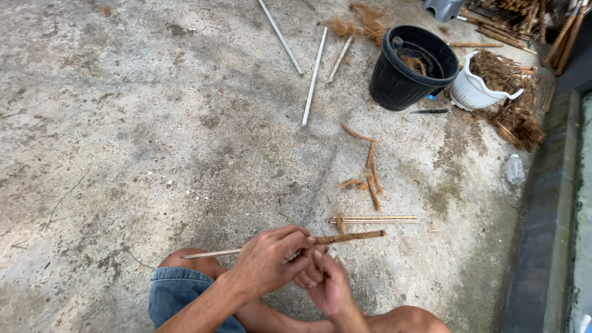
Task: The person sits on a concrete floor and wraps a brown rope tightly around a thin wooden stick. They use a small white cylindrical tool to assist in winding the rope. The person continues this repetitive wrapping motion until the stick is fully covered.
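On the floor: person is sitting on bare concrete floor [154,123], knees showing at bottom edge, denim shorts [179,296] covering the left leg.
Left hand: left hand [268,259] is curling over a thin stick [209,253], fingers closed around it, gripping near where the wrapping starts.
Right hand: right hand [330,283] is sitting just below and touching the left, fingers bent and pinching at the stick's underside; cannot tell exactly what the fingertips are holding.
Stick: lying roughly level across the view, bare pale end pointing left over the knee, right part wrapped in brown coir rope [351,237] sticking out past both hands.
Spare sticks: small bundle of thin sticks [373,219] lying flat on the floor just beyond the wrapped end.
Fibre bits: short brown fibre strands [370,176] lying scattered farther out, between the bundle and the pots.
Long rods: three pale rods [314,74] lying apart near the top middle.
Black pot: black plastic pot [413,68] standing upright at upper right, fibre inside.
White pot: white pot [478,86] standing just beside the black one, filled with brown fibre.
Knife: dark knife [430,111] lying on the floor in front of the pots.
Bottle: clear plastic bottle [514,168] lying near the right kerb.
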